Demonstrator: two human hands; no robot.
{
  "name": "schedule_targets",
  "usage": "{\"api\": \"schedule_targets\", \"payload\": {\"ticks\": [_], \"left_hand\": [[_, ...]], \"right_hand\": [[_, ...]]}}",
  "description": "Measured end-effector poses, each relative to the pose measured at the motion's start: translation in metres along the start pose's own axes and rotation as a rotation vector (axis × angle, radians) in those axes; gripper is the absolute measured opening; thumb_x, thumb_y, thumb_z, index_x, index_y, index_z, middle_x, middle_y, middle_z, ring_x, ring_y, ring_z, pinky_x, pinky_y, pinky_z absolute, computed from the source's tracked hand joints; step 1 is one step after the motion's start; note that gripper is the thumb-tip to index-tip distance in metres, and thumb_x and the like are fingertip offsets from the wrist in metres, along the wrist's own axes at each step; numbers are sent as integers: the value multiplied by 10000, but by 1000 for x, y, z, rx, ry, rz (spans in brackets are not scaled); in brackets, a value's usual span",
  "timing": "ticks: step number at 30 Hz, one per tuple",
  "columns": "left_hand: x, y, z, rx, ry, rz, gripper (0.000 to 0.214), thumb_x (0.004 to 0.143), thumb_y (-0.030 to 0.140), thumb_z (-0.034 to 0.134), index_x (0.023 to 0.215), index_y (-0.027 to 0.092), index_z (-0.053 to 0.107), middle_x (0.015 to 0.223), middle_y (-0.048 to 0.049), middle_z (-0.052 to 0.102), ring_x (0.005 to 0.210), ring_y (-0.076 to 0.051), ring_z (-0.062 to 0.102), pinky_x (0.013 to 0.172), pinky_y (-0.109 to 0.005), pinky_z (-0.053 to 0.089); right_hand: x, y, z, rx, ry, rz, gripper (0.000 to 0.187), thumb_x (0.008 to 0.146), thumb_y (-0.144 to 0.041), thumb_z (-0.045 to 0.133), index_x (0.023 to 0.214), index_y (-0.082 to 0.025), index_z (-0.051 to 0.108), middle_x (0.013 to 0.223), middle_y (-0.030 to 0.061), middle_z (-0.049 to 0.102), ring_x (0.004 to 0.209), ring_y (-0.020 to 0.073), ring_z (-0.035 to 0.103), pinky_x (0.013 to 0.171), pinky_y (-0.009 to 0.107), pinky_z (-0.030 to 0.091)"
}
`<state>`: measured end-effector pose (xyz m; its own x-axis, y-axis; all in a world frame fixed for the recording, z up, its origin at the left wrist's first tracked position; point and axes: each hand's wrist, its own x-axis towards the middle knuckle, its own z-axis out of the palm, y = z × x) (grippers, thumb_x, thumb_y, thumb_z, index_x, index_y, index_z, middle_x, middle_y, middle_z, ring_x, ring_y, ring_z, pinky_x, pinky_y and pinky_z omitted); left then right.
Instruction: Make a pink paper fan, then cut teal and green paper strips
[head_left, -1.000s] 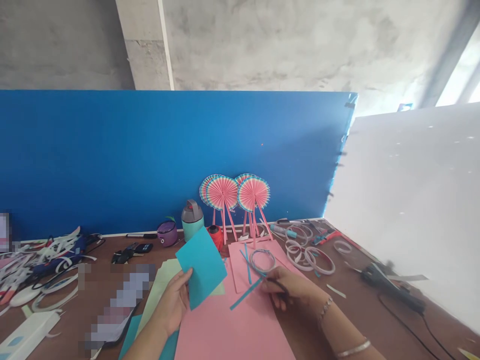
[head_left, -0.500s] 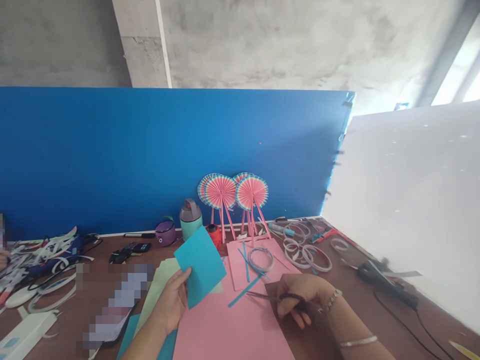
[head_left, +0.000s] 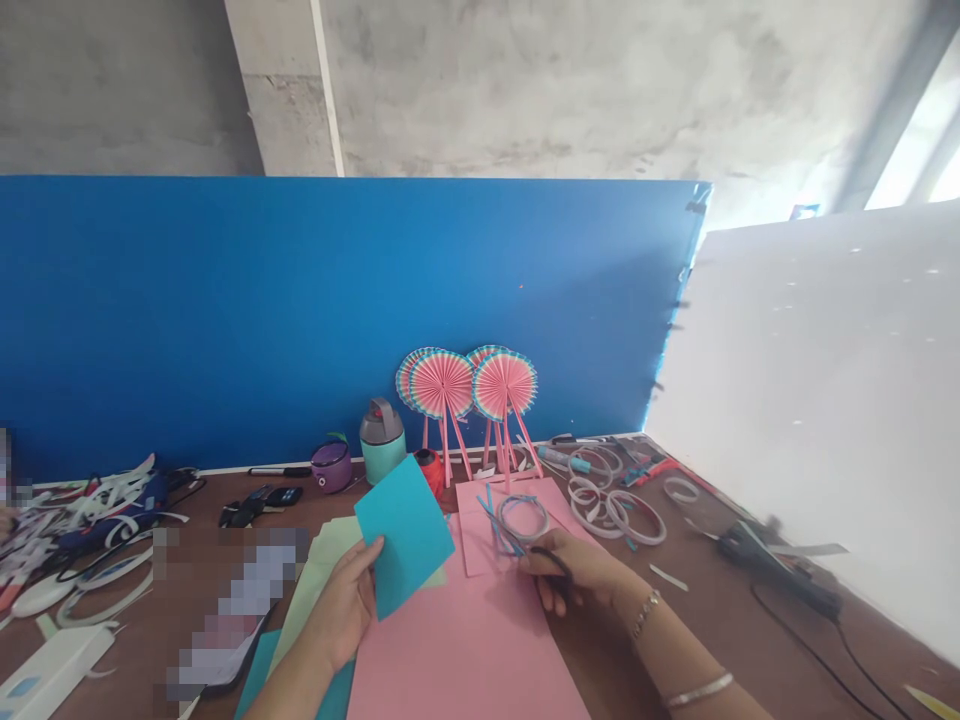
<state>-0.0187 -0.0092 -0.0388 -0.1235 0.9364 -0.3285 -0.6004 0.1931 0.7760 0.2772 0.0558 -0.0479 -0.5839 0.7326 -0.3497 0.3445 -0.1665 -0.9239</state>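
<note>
Hands [head_left: 346, 600] on turquoise card [head_left: 409, 540] and scissors [head_left: 559, 563]; card's long axis tilted left.

The right hand [head_left: 589, 568] partly hides the scissors [head_left: 559, 563].

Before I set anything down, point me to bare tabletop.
Bare tabletop lies between the right forearm, the white scrap and the black device. The back right is crowded with coiled strips; the left end, with a white tangle.

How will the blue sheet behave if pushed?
The blue sheet seems fairly stiff: it looks flat though the left hand holds only one side. Its edges look thin, so it is probably light and would likely bend.
</note>
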Motion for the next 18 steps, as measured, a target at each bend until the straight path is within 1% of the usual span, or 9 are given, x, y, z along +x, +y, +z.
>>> {"api": "schedule_targets", "payload": {"ticks": [2, 5, 8, 9, 11, 13, 14, 16, 18], "left_hand": [[0, 1, 0, 10, -5, 2, 156, 766, 164, 634, 917, 173, 671, 999, -67, 724, 1006, -224, 640, 939, -328, 479], [-2, 1, 1, 26, -13, -3, 177, 760, 169, 642, 934, 181, 674, 1023, -62, 719, 1024, -220, 631, 944, -316, 473], [-4, 1, 3, 40, -3, -6, 134, 764, 170, 633, 891, 176, 678, 1012, -67, 723, 1017, -227, 635, 933, -318, 478], [-4, 1, 3, 43, 0, -1, 105, 762, 170, 634, 857, 176, 678, 996, -65, 727, 1009, -226, 639, 927, -313, 481], [-5, 1, 3, 47, -2, 13, 55, 750, 168, 647, 798, 175, 673, 956, -58, 736, 988, -224, 649, 914, -303, 487], [-4, 0, 3, 50, -14, 23, 46, 736, 174, 663, 781, 174, 670, 929, -56, 741, 967, -225, 658, 902, -302, 494], [-4, 0, 2, 51, -23, 26, 61, 730, 179, 670, 791, 172, 671, 928, -58, 742, 960, -228, 661, 896, -306, 498], [-3, -1, 1, 47, -45, 25, 114, 723, 188, 678, 834, 164, 675, 950, -71, 738, 960, -239, 661, 892, -319, 502], [-2, -1, 0, 38, -63, 21, 175, 722, 188, 677, 894, 157, 675, 978, -83, 732, 968, -248, 658, 893, -330, 503]], "right_hand": [[3, 3, 2, 22, -17, 33, 306, 740, -414, 598, 645, -128, 548, 486, -2, 630, 323, 61, 519, 227, 123, 206], [3, 4, 3, 26, -102, 82, 332, 743, -395, 588, 562, -121, 536, 475, 13, 627, 303, 51, 501, 224, 126, 205], [-1, 2, 3, 39, -166, 73, 355, 746, -397, 577, 533, -115, 536, 461, 15, 617, 287, 41, 478, 234, 128, 211], [-1, 0, 3, 46, -164, 51, 347, 744, -397, 579, 549, -111, 547, 463, 13, 616, 289, 41, 478, 239, 127, 216], [-2, -3, 3, 72, -93, -4, 311, 737, -397, 591, 642, -101, 591, 459, -1, 607, 300, 44, 482, 248, 122, 223], [0, -5, 3, 101, 57, -36, 309, 730, -412, 598, 747, -104, 615, 461, -17, 599, 314, 50, 487, 252, 118, 225], [2, -5, 2, 104, 141, -30, 318, 728, -422, 596, 768, -107, 619, 466, -18, 599, 322, 53, 493, 252, 117, 222], [5, -6, 0, 80, 282, 27, 322, 725, -428, 587, 736, -107, 618, 483, 0, 608, 342, 63, 511, 250, 120, 222], [7, -5, -1, 41, 381, 107, 316, 725, -418, 574, 680, -108, 610, 488, 21, 612, 352, 74, 523, 246, 125, 221]]}}
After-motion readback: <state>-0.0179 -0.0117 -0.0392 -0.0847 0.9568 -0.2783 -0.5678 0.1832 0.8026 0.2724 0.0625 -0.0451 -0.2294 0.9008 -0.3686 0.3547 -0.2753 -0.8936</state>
